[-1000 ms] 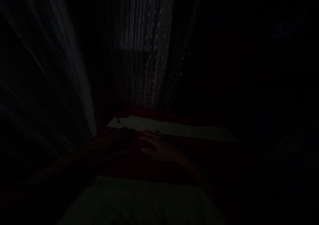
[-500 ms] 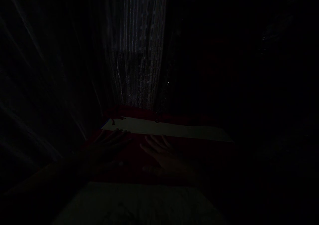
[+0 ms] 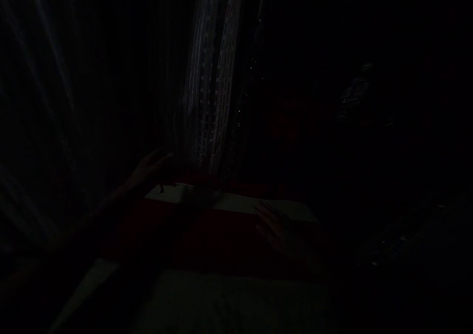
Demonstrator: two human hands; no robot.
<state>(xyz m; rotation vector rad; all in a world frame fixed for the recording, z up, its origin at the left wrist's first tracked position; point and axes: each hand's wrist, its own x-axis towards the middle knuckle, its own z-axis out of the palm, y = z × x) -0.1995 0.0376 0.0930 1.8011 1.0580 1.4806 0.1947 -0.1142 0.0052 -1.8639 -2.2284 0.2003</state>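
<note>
The scene is very dark. Dark red fabric (image 3: 214, 235) lies flat in front of me, with a narrow pale strip (image 3: 236, 203) across its far side and a broader pale area (image 3: 229, 294) nearest me. My right hand (image 3: 277, 230) rests at the red fabric's right part, fingers stretched towards the pale strip, holding nothing visible. My left hand (image 3: 153, 164) is raised past the strip's left end, its fingers extended; nothing can be made out in it. A small dark thing (image 3: 161, 188), perhaps a cord or tassel, lies on the strip's left end.
Hanging striped fabric (image 3: 216, 92) with a glinting edge rises behind the flat fabric. Faint folds of hanging cloth (image 3: 51, 43) run down the left. A shiny object (image 3: 354, 90), too dark to name, shows at the right.
My left hand has lifted from the red fabric and moved forward past the strip. My right hand has slid to the right. The view has shifted slightly.
</note>
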